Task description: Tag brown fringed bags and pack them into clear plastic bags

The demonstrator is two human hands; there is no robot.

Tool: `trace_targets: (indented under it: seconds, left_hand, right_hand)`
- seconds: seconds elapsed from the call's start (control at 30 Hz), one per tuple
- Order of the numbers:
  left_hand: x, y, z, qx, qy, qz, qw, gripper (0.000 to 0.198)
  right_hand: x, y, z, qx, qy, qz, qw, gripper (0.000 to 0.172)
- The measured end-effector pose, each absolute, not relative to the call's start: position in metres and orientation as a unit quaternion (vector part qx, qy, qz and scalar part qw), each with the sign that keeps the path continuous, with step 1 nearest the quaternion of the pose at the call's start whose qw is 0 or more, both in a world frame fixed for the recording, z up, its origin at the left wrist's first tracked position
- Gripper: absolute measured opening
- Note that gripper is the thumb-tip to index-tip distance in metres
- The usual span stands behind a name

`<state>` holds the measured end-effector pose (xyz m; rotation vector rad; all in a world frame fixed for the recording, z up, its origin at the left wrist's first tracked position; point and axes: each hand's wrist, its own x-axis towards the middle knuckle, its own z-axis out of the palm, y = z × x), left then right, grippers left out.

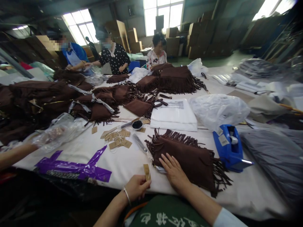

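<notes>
Our left hand's fingers are closed, pinching a small tan kraft-paper hang tag, while our right hand's fingers lie open and spread on a fringed dark-brown suede piece on the white-covered counter, apparently pressing it flat to steady it.

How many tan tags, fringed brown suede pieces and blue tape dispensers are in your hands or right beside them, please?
Tan tag in left hand: 1
Fringed brown suede piece under right hand: 1
Blue tape dispenser beside that piece: 1
Total: 3
</notes>
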<state>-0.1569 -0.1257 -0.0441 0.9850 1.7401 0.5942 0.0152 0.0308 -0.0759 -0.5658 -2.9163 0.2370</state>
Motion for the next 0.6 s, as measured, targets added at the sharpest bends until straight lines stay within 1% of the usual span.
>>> trace_targets:
  seconds: [0.07, 0.13, 0.2, 0.3, 0.37, 0.47, 0.5, 0.53, 0.6]
  left_hand:
    - [-0.147, -0.123, -0.037, 0.54, 0.744, 0.16, 0.359, 0.034]
    - [-0.141, -0.121, -0.028, 0.609, 0.74, 0.096, 0.267, 0.023]
    - [-0.143, -0.12, -0.019, 0.617, 0.749, 0.071, 0.229, 0.022]
    - [-0.153, -0.121, -0.013, 0.604, 0.772, 0.092, 0.177, 0.03]
    - [-0.155, -0.12, -0.017, 0.616, 0.765, 0.115, 0.149, 0.037]
    - [-0.143, -0.111, -0.033, 0.633, 0.751, 0.146, 0.115, 0.053]
    - [-0.137, -0.107, -0.039, 0.625, 0.76, 0.149, 0.102, 0.054]
    - [-0.131, -0.103, -0.044, 0.612, 0.772, 0.147, 0.089, 0.05]
    - [-0.125, -0.1, -0.049, 0.594, 0.79, 0.13, 0.08, 0.031]
  right_hand:
    - [0.015, 0.031, -0.076, -0.19, -0.975, 0.082, 0.083, 0.077]
    - [0.016, 0.031, -0.076, -0.189, -0.975, 0.083, 0.085, 0.076]
    - [0.016, 0.031, -0.076, -0.188, -0.975, 0.085, 0.083, 0.075]
    - [0.016, 0.031, -0.076, -0.187, -0.975, 0.087, 0.081, 0.074]
    - [0.016, 0.031, -0.077, -0.188, -0.975, 0.087, 0.083, 0.073]
    - [0.016, 0.031, -0.077, -0.192, -0.974, 0.085, 0.089, 0.071]
    - [0.016, 0.031, -0.077, -0.192, -0.974, 0.084, 0.09, 0.071]
    - [0.016, 0.031, -0.077, -0.192, -0.974, 0.084, 0.089, 0.071]
    - [0.016, 0.03, -0.076, -0.189, -0.975, 0.085, 0.085, 0.072]
